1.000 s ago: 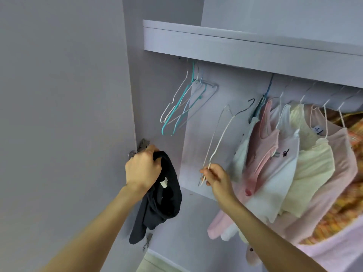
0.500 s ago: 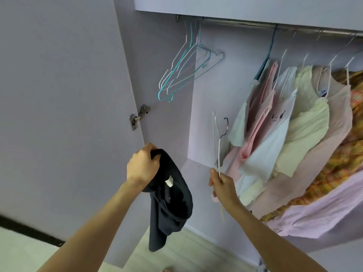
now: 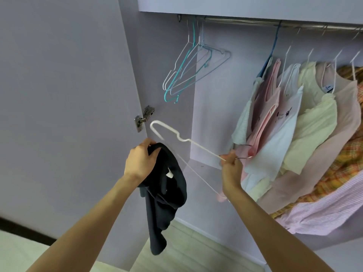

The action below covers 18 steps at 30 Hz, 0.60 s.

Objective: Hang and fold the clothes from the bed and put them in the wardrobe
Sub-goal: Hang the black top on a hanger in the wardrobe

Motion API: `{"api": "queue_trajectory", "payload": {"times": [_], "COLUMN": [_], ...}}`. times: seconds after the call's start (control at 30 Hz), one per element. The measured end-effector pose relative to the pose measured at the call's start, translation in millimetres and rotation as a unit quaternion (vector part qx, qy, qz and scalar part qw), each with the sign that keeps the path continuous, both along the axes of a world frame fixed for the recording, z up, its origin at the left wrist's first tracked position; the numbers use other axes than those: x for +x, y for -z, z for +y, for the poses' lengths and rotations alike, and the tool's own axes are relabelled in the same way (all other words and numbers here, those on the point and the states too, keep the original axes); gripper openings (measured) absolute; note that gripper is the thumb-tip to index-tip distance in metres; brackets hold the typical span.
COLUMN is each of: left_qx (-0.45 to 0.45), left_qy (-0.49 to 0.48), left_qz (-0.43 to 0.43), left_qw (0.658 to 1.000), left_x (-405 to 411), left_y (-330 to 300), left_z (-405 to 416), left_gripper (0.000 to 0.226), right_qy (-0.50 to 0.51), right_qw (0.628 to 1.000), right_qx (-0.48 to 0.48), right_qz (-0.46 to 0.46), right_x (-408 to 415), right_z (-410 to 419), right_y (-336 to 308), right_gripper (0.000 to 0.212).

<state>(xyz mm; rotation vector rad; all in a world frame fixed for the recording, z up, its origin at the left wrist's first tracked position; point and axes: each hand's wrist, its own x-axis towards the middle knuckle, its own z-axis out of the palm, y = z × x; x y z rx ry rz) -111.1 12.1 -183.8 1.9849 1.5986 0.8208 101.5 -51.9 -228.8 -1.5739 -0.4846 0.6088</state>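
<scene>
head | left hand (image 3: 140, 160) grips black garment (image 3: 167, 195) | right hand (image 3: 231, 169) grips hanger (image 3: 176, 134) (tilted)

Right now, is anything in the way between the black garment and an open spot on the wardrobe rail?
Nothing visible blocks it. The rail is bare between the empty hangers and the hung clothes; the door stands open.

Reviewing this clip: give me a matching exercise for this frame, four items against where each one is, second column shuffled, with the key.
Items:
1. black garment
2. white hanger
3. empty hangers
4. pink top

Places:
A. hanging on the rail, left end, bare
B. held in the right hand
C. hanging on the rail among other clothes
D. dangling from the left hand

Pairs: 1-D, 2-B, 3-A, 4-C
</scene>
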Motion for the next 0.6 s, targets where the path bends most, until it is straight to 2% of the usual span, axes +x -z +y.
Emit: {"api": "queue_trajectory", "payload": {"times": [0.1, 0.2, 0.27, 0.33, 0.43, 0.53, 0.6], "left_qx": [0.01, -0.001, -0.002, -0.001, 0.003, 0.01, 0.045], "left_qy": [-0.013, -0.019, -0.006, 0.028, 0.087, 0.09, 0.075], "left_qz": [-0.002, 0.001, 0.002, 0.0, -0.035, -0.104, -0.121], "left_qw": [1.0, 1.0, 1.0, 1.0, 0.996, 0.99, 0.989], "left_x": [-7.8, -9.3, -9.6, -9.9, -9.7, -12.0, -15.4], "left_y": [-4.2, -10.8, -16.1, -22.3, -36.2, -59.3, -74.3], "left_z": [6.8, 10.0, 9.8, 8.5, 1.9, -5.7, -7.8], "left_gripper": [0.017, 0.017, 0.017, 0.017, 0.013, 0.009, 0.01], "right_qy": [0.059, 0.047, 0.023, -0.005, -0.025, -0.031, -0.021], "right_qw": [0.987, 0.947, 0.924, 0.919, 0.933, 0.964, 0.984], "right_qx": [0.048, 0.105, 0.125, 0.135, 0.142, 0.096, 0.068], "right_qz": [0.141, 0.301, 0.361, 0.369, 0.33, 0.245, 0.164], "right_x": [7.0, 0.9, -9.3, -21.3, -37.3, -54.5, -60.3], "right_z": [12.8, 25.7, 35.5, 44.6, 55.1, 59.9, 60.2], "right_y": [-10.5, -19.8, -25.5, -31.4, -33.4, -22.6, -12.5], "right_gripper": [0.046, 0.042, 0.04, 0.038, 0.04, 0.041, 0.043]}}
